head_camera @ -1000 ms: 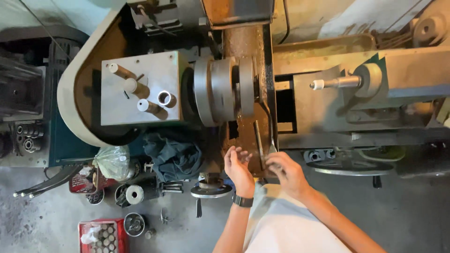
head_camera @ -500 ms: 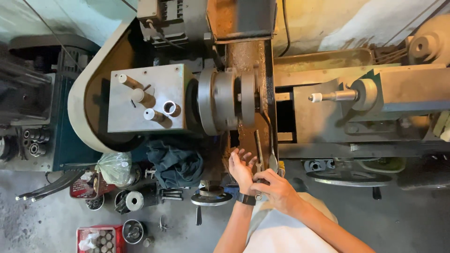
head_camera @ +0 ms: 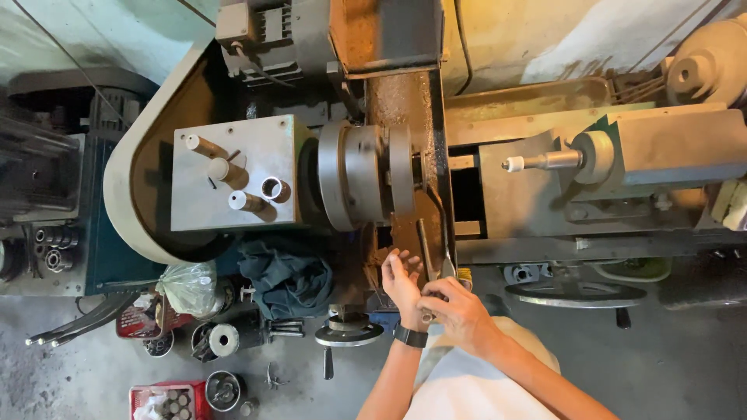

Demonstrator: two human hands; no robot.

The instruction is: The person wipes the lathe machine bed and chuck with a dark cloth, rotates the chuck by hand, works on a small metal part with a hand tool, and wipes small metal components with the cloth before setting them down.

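Hands meet at front of lathe: left hand [head_camera: 402, 281], black watch on wrist, fingers loosely spread, touches right hand [head_camera: 457, 309], which is curled round a small metal part [head_camera: 427, 316], too small to tell what. Just above, long metal bar [head_camera: 425, 250] w/ chuck [head_camera: 366, 176] behind it. Handwheel [head_camera: 348, 333] left of wrists, dark rag [head_camera: 286, 280] beyond

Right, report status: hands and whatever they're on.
Left hand open, fingers up beside the lathe carriage. Right hand closed on a small metal part. Chuck unobstructed.
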